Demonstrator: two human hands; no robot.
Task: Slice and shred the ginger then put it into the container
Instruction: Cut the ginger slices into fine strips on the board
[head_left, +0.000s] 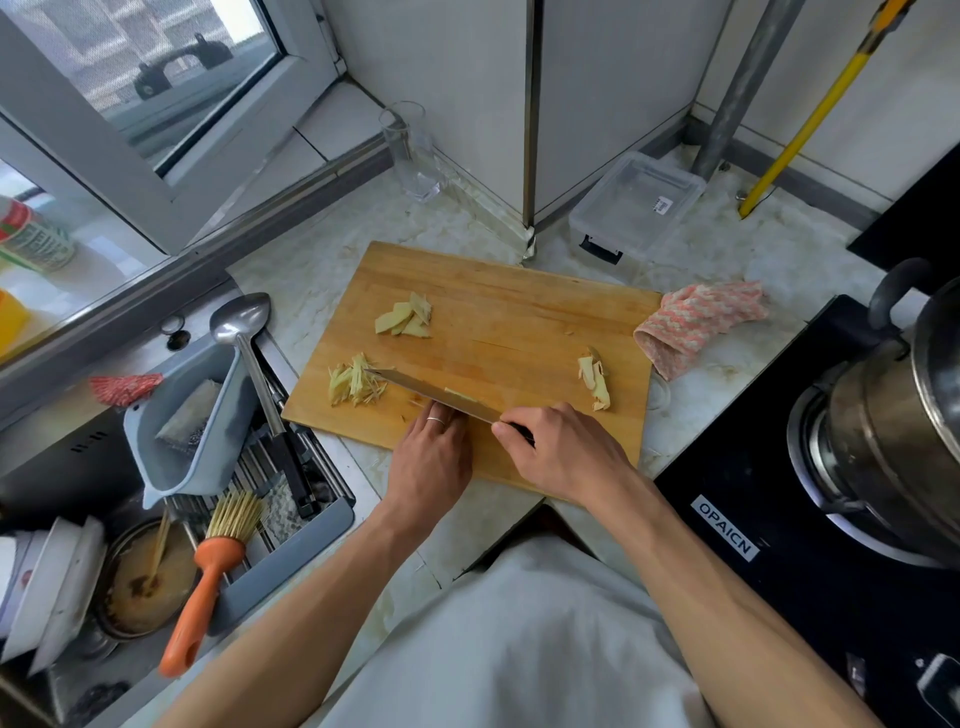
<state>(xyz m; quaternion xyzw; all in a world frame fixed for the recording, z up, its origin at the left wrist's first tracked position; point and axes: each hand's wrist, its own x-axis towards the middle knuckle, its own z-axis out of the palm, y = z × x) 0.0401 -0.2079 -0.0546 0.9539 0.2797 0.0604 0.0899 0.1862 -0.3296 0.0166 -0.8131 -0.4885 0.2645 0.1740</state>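
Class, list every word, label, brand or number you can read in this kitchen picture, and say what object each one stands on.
"OPAICN": white label on the black stove.
Sticker on the clear plastic container: too small to read.
Print on the red, white and green can at the left edge: too blurred to read.

The cutting board (498, 312) is smooth wood. The knife (436, 397) blade is shiny metal. The container (636, 205) is clear plastic (a bit cloudy). The cloth (696, 325) looks knitted.
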